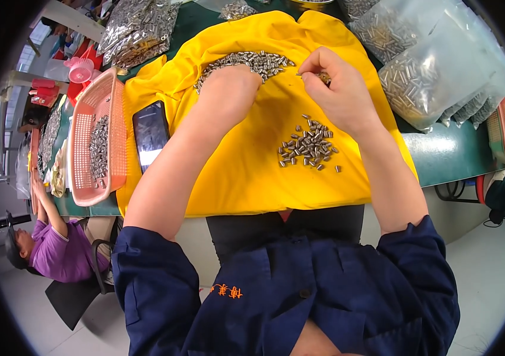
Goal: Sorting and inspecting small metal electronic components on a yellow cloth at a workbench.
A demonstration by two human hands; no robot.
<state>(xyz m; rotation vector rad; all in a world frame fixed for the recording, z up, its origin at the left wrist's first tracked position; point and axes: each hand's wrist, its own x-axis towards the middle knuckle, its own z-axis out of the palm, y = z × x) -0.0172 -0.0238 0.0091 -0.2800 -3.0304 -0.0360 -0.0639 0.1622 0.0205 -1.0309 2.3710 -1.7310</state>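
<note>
Table (pixel 454 151): green, beneath yellow cloth (pixel 234 178)
Pink basket (pixel 117 127): left of cloth
Far pile (pixel 258 61): metal pieces, cloth's far half
Right hand (pixel 338 95): over cloth, pinching small pieces (pixel 324 78)
Left hand (pixel 228 92): over cloth, curled; contents hidden, cannot tell
Near pile (pixel 312 144): metal pieces, cloth's right half

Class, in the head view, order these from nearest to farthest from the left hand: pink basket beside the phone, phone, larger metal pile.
1. Larger metal pile: directly at the left hand.
2. Phone: left of the hand.
3. Pink basket: farther left, beyond the phone.
</note>
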